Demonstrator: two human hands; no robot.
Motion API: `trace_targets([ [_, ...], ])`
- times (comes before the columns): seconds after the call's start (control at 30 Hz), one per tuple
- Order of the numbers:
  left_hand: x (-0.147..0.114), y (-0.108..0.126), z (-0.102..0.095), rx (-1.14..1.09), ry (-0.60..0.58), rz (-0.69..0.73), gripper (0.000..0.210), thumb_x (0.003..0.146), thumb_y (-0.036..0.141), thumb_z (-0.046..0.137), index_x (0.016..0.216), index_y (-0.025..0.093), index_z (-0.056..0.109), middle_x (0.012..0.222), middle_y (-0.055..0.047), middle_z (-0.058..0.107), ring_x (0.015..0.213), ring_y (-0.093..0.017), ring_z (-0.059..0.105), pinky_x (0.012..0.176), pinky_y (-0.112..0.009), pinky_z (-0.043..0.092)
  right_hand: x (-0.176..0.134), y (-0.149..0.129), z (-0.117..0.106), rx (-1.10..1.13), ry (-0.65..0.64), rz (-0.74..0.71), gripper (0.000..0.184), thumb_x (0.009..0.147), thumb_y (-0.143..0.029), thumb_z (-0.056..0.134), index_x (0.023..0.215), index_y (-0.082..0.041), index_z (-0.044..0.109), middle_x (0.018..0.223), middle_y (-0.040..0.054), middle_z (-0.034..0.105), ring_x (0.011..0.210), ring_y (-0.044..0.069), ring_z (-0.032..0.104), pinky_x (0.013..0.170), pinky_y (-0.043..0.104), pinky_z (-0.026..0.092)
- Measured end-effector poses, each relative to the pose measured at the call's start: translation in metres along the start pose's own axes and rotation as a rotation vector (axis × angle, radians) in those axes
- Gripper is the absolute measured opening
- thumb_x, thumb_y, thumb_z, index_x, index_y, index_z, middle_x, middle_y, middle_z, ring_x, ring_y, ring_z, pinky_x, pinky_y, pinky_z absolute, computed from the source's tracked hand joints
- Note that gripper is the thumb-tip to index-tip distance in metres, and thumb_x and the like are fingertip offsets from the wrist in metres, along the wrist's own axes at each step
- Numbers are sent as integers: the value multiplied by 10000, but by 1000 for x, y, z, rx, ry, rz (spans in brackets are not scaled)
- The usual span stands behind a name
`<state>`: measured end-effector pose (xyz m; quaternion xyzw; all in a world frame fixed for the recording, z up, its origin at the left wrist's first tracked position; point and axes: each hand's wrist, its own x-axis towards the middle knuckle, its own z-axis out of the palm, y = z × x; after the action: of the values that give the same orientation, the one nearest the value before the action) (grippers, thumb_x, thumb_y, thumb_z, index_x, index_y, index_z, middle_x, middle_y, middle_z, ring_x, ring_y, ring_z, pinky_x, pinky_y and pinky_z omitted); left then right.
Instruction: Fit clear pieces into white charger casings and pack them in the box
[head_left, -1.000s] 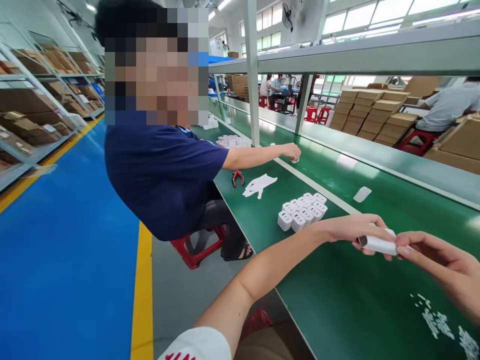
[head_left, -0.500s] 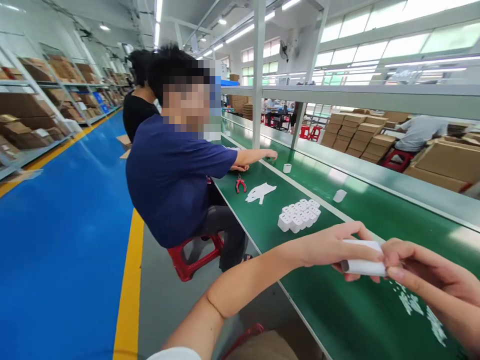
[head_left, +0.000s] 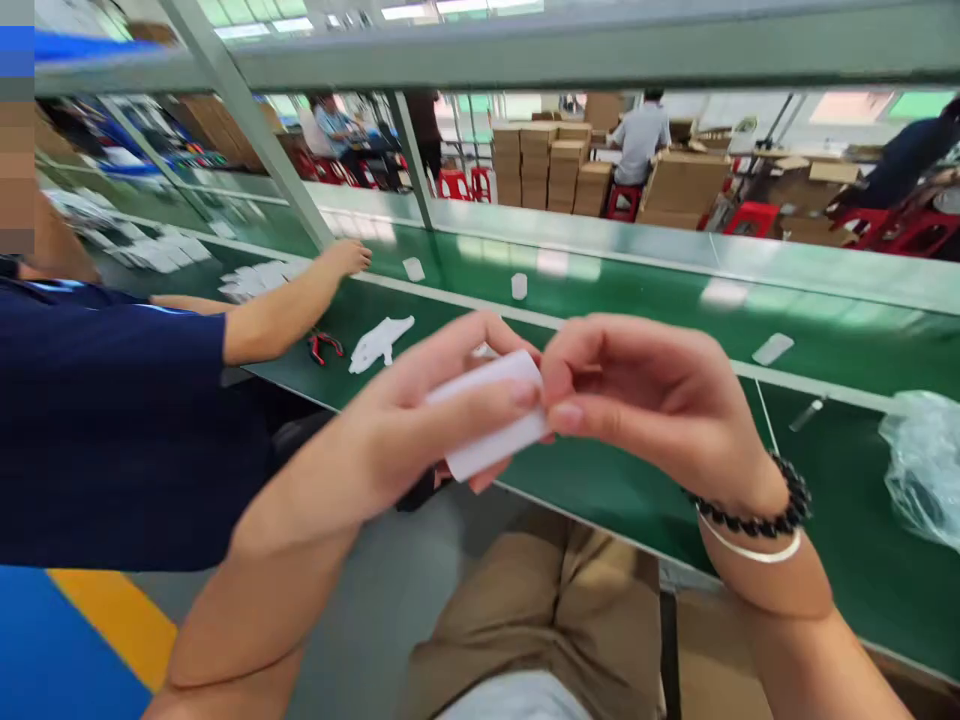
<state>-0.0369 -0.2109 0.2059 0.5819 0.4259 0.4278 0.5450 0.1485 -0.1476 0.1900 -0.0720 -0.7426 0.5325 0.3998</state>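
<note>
A white plastic casing (head_left: 499, 440), smooth and box-shaped with rounded edges, is held in the air over the table's near edge. My left hand (head_left: 442, 410) wraps round it, thumb lying along its upper face and fingers beneath. At the casing's right end, the thumb and index finger of my right hand (head_left: 637, 400) pinch its edge; the exact contact is partly hidden. On that wrist are a black beaded bracelet and a pale band. A white glove (head_left: 381, 342) lies on the green table beyond my left hand, with red-handled pliers (head_left: 325, 347) to its left.
A co-worker's arm (head_left: 281, 315) reaches over the table at left, near white pieces (head_left: 259, 278). White parts (head_left: 519, 286) sit spaced along the green surface (head_left: 630, 295) past the pale strip. A clear plastic bag (head_left: 926, 465) lies at right. A grey beam (head_left: 525, 55) crosses above.
My view has swung right and down, bringing my lap and the plastic bag into sight. Both hands keep hold of the casing, now tilted differently. The co-worker's arm still reaches over the table.
</note>
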Motion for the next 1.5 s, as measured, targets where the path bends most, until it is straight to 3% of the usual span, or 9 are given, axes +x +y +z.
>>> trace_targets([
  [0.1, 7, -2, -5, 2, 62, 9, 149, 901, 308, 566, 862, 170, 526, 645, 18, 622, 428, -56, 494, 377, -147, 322, 15, 8, -4, 40, -53, -10, 36, 869, -116, 672, 861, -126, 638, 835, 3, 625, 736, 108, 619, 673, 234, 551],
  [0.2, 15, -14, -11, -81, 28, -47, 134, 910, 274, 520, 863, 150, 537, 790, -24, 654, 456, -55, 504, 362, -155, 311, 24, 25, -11, 94, -117, 41, 26, 882, -130, 657, 871, -120, 637, 788, -20, 621, 696, 103, 631, 642, 224, 545],
  [0.4, 23, -34, -16, -199, 44, -127, 188, 916, 285, 513, 881, 117, 588, 758, -46, 642, 472, -59, 495, 395, -169, 350, 28, 55, -21, 179, -184, 168, 154, 864, -229, 725, 881, -110, 630, 755, -11, 629, 650, 99, 632, 616, 220, 527],
  [0.7, 27, -47, -20, -226, -4, -199, 200, 918, 292, 539, 912, 108, 619, 811, -48, 634, 548, -41, 480, 469, -148, 370, 30, 69, -29, 132, -237, 335, 235, 827, -337, 778, 862, -167, 619, 721, -48, 642, 679, 91, 588, 643, 229, 530],
  [0.93, 30, -57, -25, -188, 53, -207, 217, 860, 335, 597, 895, 127, 649, 770, -73, 663, 515, -72, 486, 441, -192, 342, 26, 78, -20, 172, -146, 335, 206, 798, -280, 786, 825, -140, 638, 703, 2, 632, 619, 122, 621, 583, 249, 513],
  [1.1, 28, -61, -29, -216, 15, -239, 232, 836, 339, 605, 863, 112, 645, 739, -96, 656, 460, -72, 463, 401, -207, 317, 27, 84, -20, 201, -180, 383, 232, 783, -299, 793, 816, -130, 639, 715, 3, 644, 640, 115, 646, 594, 220, 515],
  [1.5, 25, -71, -29, -324, -48, -280, 220, 861, 332, 582, 873, 120, 639, 782, -90, 667, 467, -53, 438, 396, -184, 287, 24, 81, -24, 149, -213, 308, 267, 764, -320, 822, 854, -104, 693, 779, 36, 692, 668, 121, 666, 640, 229, 553],
])
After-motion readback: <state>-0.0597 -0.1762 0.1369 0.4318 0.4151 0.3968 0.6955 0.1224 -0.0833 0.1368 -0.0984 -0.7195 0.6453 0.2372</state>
